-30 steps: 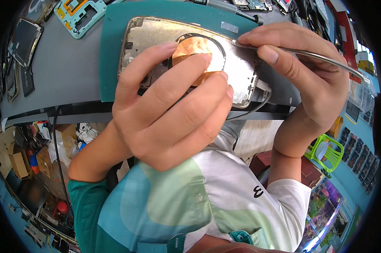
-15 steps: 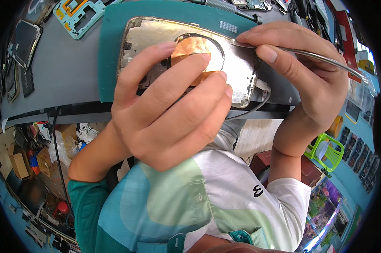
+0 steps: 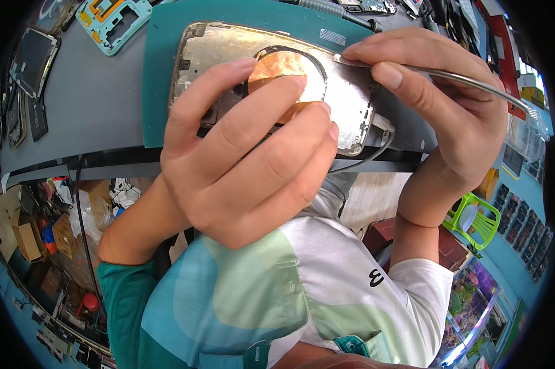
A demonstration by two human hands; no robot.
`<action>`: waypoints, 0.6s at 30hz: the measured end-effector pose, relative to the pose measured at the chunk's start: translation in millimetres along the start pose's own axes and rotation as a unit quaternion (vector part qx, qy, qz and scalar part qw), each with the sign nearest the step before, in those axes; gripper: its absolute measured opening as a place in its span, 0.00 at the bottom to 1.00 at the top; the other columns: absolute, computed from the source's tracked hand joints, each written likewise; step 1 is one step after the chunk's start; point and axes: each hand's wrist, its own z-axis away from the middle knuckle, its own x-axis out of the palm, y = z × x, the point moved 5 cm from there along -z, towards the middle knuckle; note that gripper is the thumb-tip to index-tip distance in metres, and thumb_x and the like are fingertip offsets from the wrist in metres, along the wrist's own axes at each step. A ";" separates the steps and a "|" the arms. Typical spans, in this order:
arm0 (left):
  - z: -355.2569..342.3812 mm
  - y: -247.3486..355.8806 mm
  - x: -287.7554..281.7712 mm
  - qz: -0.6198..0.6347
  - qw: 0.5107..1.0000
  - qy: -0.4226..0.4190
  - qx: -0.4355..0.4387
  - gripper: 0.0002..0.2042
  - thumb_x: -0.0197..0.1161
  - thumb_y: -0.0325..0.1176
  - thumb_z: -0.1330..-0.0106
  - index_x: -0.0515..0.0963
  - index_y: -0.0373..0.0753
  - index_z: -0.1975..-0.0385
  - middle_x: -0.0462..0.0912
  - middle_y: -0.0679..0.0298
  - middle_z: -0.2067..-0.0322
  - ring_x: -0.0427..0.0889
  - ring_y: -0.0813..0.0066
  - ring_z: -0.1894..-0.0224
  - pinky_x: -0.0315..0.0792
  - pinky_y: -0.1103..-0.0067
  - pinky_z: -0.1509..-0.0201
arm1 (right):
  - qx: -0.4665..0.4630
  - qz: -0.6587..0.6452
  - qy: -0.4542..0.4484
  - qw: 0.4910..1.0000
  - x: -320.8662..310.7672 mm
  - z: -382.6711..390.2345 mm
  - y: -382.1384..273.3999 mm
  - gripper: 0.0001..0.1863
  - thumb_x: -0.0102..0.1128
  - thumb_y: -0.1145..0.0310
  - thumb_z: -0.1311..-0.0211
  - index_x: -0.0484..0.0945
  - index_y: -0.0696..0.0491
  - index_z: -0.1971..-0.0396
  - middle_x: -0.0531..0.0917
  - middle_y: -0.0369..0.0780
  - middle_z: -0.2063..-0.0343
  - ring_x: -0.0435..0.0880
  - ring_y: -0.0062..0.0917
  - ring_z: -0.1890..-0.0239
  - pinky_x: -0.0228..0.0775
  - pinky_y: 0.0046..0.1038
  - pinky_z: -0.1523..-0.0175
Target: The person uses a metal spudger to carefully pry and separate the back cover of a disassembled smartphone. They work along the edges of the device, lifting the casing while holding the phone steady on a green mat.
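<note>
A silver phone housing, with a round copper-coloured patch inside a dark ring, lies on a teal mat. My left hand holds the housing, its curled fingertips on and around the patch; its thumb is hidden. My right hand pinches a long curved steel tool, whose flat tip meets the housing's upper right edge. A white-ended grey cable comes from the housing's lower right side.
Phone screens and a light-blue frame lie on the grey bench to the left. A dark screwdriver-like tool and circuit boards are along the back. Below right stands a green plastic chair.
The housing and both hands have shifted very slightly up and left. My grip on the housing and on the steel tool looks the same.
</note>
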 end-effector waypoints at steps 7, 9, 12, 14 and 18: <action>0.5 -0.6 0.4 0.000 1.000 0.005 0.000 0.16 0.70 0.29 0.39 0.92 0.44 0.51 0.93 0.67 0.47 0.92 0.61 0.41 0.80 0.55 0.30 | -0.018 -0.005 0.015 1.000 6.7 -3.1 -2.1 0.10 0.72 0.78 0.31 0.93 0.68 0.56 0.95 0.53 0.57 0.94 0.40 0.50 0.85 0.37 0.40; -0.7 0.1 0.8 -0.002 1.000 0.009 0.005 0.16 0.70 0.29 0.39 0.92 0.44 0.51 0.93 0.66 0.47 0.92 0.61 0.42 0.80 0.55 0.31 | 0.011 -0.018 0.037 0.999 3.7 3.4 -0.9 0.09 0.72 0.78 0.31 0.93 0.68 0.56 0.95 0.53 0.57 0.94 0.40 0.49 0.85 0.37 0.40; 1.4 -1.4 2.4 -0.006 1.000 0.013 0.015 0.16 0.70 0.29 0.38 0.92 0.44 0.51 0.93 0.66 0.47 0.92 0.61 0.42 0.80 0.55 0.31 | 0.010 -0.008 0.022 1.000 2.8 1.0 1.1 0.09 0.72 0.78 0.30 0.93 0.68 0.56 0.95 0.53 0.57 0.94 0.40 0.49 0.85 0.37 0.39; 0.8 -1.4 2.2 -0.003 1.000 0.015 0.011 0.15 0.69 0.30 0.38 0.92 0.44 0.51 0.93 0.66 0.47 0.92 0.61 0.42 0.80 0.55 0.31 | 0.005 -0.003 0.005 1.000 2.1 -1.1 1.1 0.10 0.72 0.78 0.30 0.93 0.68 0.55 0.95 0.53 0.56 0.94 0.40 0.49 0.84 0.37 0.39; -0.6 -1.1 0.9 -0.005 1.000 0.010 0.014 0.15 0.68 0.30 0.36 0.92 0.44 0.50 0.93 0.66 0.47 0.92 0.61 0.42 0.80 0.55 0.31 | 0.017 -0.018 -0.006 1.000 -2.7 1.8 3.2 0.11 0.72 0.78 0.30 0.93 0.68 0.54 0.95 0.53 0.56 0.94 0.39 0.49 0.84 0.36 0.39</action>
